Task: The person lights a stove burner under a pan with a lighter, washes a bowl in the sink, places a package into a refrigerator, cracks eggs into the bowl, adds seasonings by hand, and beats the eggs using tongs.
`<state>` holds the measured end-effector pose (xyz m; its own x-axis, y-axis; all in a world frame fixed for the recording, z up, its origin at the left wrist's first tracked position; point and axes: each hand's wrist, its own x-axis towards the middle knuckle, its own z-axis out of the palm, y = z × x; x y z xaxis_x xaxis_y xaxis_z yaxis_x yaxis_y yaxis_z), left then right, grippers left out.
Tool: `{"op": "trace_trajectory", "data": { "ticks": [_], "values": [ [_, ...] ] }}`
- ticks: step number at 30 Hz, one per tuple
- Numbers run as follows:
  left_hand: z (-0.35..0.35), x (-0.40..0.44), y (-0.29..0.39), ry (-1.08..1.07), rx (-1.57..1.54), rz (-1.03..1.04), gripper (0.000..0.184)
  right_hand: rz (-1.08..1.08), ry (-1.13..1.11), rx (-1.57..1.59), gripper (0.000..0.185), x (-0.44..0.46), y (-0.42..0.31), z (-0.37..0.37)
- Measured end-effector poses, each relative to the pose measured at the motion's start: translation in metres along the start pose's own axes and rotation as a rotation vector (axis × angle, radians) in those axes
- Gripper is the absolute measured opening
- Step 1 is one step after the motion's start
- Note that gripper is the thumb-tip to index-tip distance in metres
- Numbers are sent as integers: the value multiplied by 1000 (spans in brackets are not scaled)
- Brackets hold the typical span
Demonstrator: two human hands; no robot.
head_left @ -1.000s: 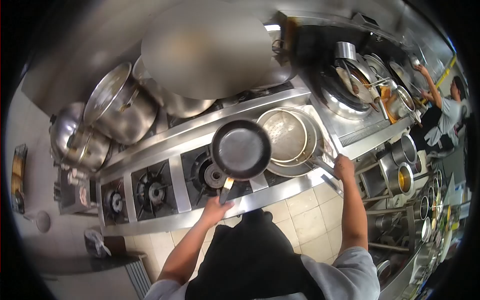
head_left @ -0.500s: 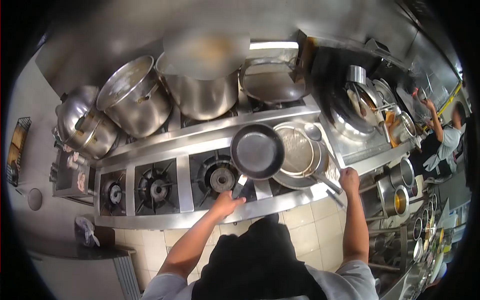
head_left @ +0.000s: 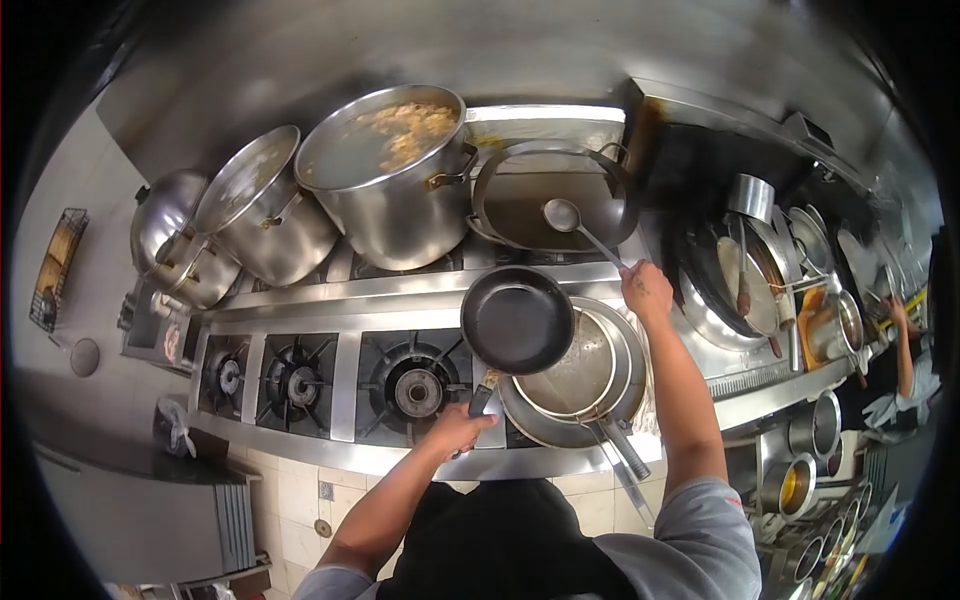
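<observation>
While the left hand (head_left: 463, 430) closes round the handle of a black frying pan (head_left: 517, 320) held over the gas range (head_left: 345, 385), the right hand (head_left: 646, 288) grips a ladle (head_left: 563, 215) by its long handle. The ladle's bowl is over a wide two-handled pan (head_left: 490, 183) beyond the frying pan; whether it touches the dark liquid cannot be told. Left of the frying pan is a burner (head_left: 416, 392), just right of it a strainer (head_left: 585, 380), and beyond it to the left a stockpot (head_left: 385, 215). The step in hand appears to be ladle work at the wide pan; moving on from here calls for a level bowl, clear of the rim, and a steady left wrist. No brand or label is legible; the red mark (head_left: 734, 500) on the right sleeve is too small to read.
</observation>
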<state>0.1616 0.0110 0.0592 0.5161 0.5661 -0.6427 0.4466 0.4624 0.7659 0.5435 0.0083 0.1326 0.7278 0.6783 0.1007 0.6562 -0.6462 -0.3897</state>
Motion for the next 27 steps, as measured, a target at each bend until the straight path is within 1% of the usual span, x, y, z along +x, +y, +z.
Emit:
{"op": "trace_trajectory", "data": {
  "ticks": [8, 10, 11, 13, 14, 16, 17, 19, 22, 25, 27],
  "values": [
    [15, 13, 3, 53, -74, -10, 26, -57, -58, -15, 35, 26, -4, -1],
    [15, 18, 2, 64, -82, -8, 27, -43, -66, 88, 36, 36, 6, 9],
    [16, 19, 1, 58, -91, -8, 26, -50, -70, 88, 36, 43, 13, 17],
    [18, 19, 0, 53, -104, -10, 26, 64, -236, 376, 33, 56, 29, 33],
    [19, 18, 1, 50, -97, -9, 26, 62, -237, 373, 33, 59, 35, 40],
    [21, 16, 7, 47, -90, -4, 26, 61, -166, 477, 30, 55, 41, 45],
    [22, 14, 10, 38, -98, -9, 26, 59, -164, 476, 30, 53, 45, 45],
    [23, 14, 12, 27, -108, -13, 26, 60, -261, 553, 31, 42, 43, 32],
    [23, 16, 13, 0, -106, -28, 26, 72, -282, 462, 30, 18, 37, 9],
    [20, 15, 10, -35, -102, -4, 30, 24, -254, 489, 29, -16, 35, -7],
    [15, 11, 7, -54, -129, 6, 31, 57, -294, 483, 29, -44, 30, -18]
  ]
}}
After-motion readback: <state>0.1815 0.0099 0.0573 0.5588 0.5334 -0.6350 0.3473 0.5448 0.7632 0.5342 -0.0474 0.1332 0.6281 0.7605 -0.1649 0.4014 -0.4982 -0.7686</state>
